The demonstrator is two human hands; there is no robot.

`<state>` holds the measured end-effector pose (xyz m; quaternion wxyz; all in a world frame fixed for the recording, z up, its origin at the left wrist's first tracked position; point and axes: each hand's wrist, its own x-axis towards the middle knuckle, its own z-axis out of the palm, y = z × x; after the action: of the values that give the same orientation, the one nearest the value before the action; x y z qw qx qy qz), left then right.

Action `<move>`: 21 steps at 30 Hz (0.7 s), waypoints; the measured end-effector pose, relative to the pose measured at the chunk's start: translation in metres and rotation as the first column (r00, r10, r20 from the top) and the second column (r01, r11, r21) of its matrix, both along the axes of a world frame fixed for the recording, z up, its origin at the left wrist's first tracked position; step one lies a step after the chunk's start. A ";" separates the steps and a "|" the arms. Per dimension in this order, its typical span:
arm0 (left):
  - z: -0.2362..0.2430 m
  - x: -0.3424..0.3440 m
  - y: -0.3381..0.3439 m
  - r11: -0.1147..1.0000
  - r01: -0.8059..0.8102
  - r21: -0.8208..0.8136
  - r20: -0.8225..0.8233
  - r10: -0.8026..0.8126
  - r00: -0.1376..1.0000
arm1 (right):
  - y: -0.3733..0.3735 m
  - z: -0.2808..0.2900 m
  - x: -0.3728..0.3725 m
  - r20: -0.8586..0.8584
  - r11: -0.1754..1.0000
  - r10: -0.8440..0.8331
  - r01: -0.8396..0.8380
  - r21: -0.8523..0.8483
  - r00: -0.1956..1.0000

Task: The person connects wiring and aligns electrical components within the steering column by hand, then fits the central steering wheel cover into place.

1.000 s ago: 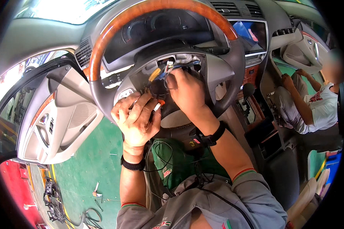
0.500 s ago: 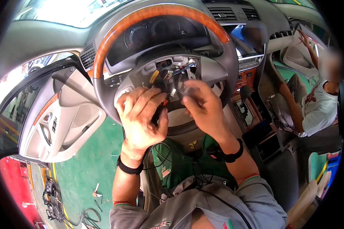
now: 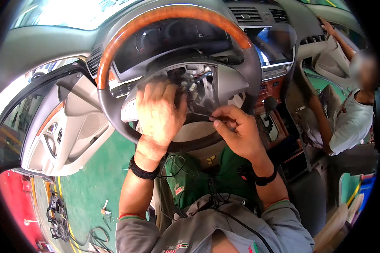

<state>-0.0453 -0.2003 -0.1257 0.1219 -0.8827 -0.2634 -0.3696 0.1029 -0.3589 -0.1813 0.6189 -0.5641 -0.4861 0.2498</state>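
The steering wheel (image 3: 179, 14), wood-trimmed along its top, has an uncovered hub (image 3: 207, 90) with metal parts and connectors inside. Over the hub's left side lies my left hand (image 3: 158, 111), back toward me. Its fingers bend into the opening and their tips blur; whatever they grip is hidden. My right hand (image 3: 240, 130) is at the hub's lower right edge, thumb and fingers pinched together. A small dark bit shows at those fingertips, too small to name. A white connector (image 3: 193, 87) sits between the hands inside the opening.
An open door (image 3: 78, 139) stands at the left above a green floor. Right of the wheel are the screen (image 3: 264, 48), a gear lever (image 3: 271, 102) and the console. Another person (image 3: 344, 122) sits at the far right. A thin black cable (image 3: 249, 227) crosses my lap.
My right hand has moved from the hub's middle down and right to its lower edge. My left hand has shifted slightly right and up. The other person's raised arm has moved left.
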 end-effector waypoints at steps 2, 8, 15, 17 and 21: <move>0.001 -0.002 0.000 0.999 0.000 -0.035 -0.019 -0.001 1.000 | 0.000 0.005 0.000 0.071 0.999 -0.017 0.019 -0.028 0.997; 0.001 -0.003 0.000 0.999 0.010 -0.050 0.018 -0.009 1.000 | 0.009 0.021 -0.007 0.579 0.976 -0.214 0.191 0.101 0.786; 0.015 -0.009 0.009 0.988 0.062 -0.144 -0.075 -0.073 0.995 | 0.055 0.049 -0.012 0.867 0.974 -0.200 0.187 0.127 0.456; 0.014 -0.009 0.013 0.989 0.080 -0.122 -0.065 -0.088 0.994 | 0.070 0.053 -0.008 0.901 0.979 -0.139 0.196 0.061 0.412; 0.014 -0.012 0.013 0.993 0.067 -0.093 -0.089 -0.075 0.993 | 0.080 0.059 -0.007 0.931 0.979 -0.119 0.197 0.052 0.345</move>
<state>-0.0570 -0.1869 -0.1121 0.0810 -0.9122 -0.2421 -0.3204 0.0958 -0.2792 -0.1222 0.2375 -0.6712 -0.6845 -0.1565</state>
